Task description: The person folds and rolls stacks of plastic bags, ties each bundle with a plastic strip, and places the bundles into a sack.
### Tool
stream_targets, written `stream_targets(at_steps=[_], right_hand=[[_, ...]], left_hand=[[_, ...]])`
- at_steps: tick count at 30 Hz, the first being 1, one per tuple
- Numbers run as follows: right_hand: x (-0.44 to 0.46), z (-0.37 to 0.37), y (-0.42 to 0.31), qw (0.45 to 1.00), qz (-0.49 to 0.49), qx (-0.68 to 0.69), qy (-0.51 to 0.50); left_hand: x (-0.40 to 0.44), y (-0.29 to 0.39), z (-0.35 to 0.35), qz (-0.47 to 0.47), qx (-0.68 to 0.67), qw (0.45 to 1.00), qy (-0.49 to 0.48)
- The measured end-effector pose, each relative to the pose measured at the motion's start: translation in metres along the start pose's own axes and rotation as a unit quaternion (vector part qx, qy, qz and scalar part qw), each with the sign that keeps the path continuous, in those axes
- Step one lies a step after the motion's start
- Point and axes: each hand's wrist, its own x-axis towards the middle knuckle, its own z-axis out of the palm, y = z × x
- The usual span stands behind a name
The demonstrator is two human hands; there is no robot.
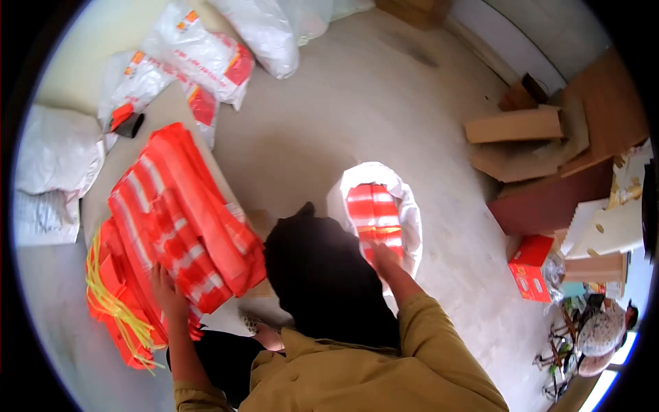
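My left hand (pixel 169 294) lies on a heap of red and white striped fabric (pixel 185 226) at the left, its fingers apart. A bundle of yellow strips (pixel 113 312) hangs over the heap's left edge. My right hand (pixel 384 259) reaches to the near edge of an open white sack (pixel 412 226). Inside the sack is a folded red and white striped bundle (pixel 373 204) with an orange band across it. The right fingertips are partly hidden against the bundle, and whether they grip it is not clear.
White plastic bags (pixel 195 55) stand at the upper left, and a white sack (pixel 58 154) at the far left. Cardboard boxes (pixel 515 127) lie at the right, with a red box (pixel 532 268) below them. A seated person (pixel 600 336) is at the lower right.
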Motion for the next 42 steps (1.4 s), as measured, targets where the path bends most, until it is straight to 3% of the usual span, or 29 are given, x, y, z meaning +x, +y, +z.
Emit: stream_targets(at_steps=[2, 6, 7, 9, 10, 12, 17, 20, 24, 26, 29, 32, 35, 42], right_hand=[[-0.006, 0.02, 0.011, 0.987, -0.088, -0.011, 0.134], [0.016, 0.03, 0.032, 0.981, -0.077, 0.1, 0.147], [0.022, 0.027, 0.037, 0.974, -0.018, 0.19, 0.123], [0.033, 0.01, 0.031, 0.965, -0.03, 0.206, 0.16], [0.031, -0.01, 0.019, 0.96, -0.105, 0.134, 0.223], [0.03, -0.053, -0.011, 0.949, -0.07, 0.16, 0.262], [0.003, -0.153, -0.124, 0.893, -0.183, 0.287, 0.293], [-0.018, -0.177, -0.201, 0.861, -0.262, 0.367, 0.235], [-0.052, -0.166, -0.303, 0.847, -0.384, 0.368, 0.014], [-0.057, -0.144, -0.348, 0.839, -0.393, 0.362, -0.098], [-0.057, -0.11, -0.4, 0.819, -0.402, 0.389, -0.129], [-0.062, -0.116, -0.435, 0.872, -0.379, 0.292, -0.109], [-0.033, -0.095, -0.449, 0.881, -0.432, 0.185, -0.053], [-0.035, -0.101, -0.459, 0.887, -0.365, 0.256, -0.117]], left_hand=[[0.0, -0.002, 0.003, 0.024, 0.031, 0.999, 0.014], [0.004, 0.024, -0.013, -0.026, -0.004, 1.0, -0.006], [0.004, 0.023, -0.014, -0.022, -0.013, 1.0, -0.007], [0.0, 0.012, -0.009, -0.014, -0.075, 0.997, 0.018], [0.0, 0.013, -0.011, -0.008, -0.109, 0.994, 0.03], [0.004, 0.019, -0.017, -0.055, -0.134, 0.989, 0.002], [0.003, 0.041, -0.038, -0.064, -0.142, 0.987, -0.047], [0.0, 0.06, -0.042, -0.066, -0.184, 0.979, -0.05], [-0.005, 0.09, -0.055, -0.048, -0.217, 0.973, -0.057], [-0.008, 0.097, -0.052, -0.034, -0.219, 0.973, -0.066], [-0.015, 0.112, -0.051, -0.016, -0.192, 0.979, -0.071], [-0.024, 0.122, -0.05, 0.004, -0.17, 0.984, -0.055], [-0.035, 0.128, -0.045, -0.015, -0.169, 0.983, -0.07], [-0.045, 0.146, -0.052, -0.005, -0.167, 0.983, -0.073]])
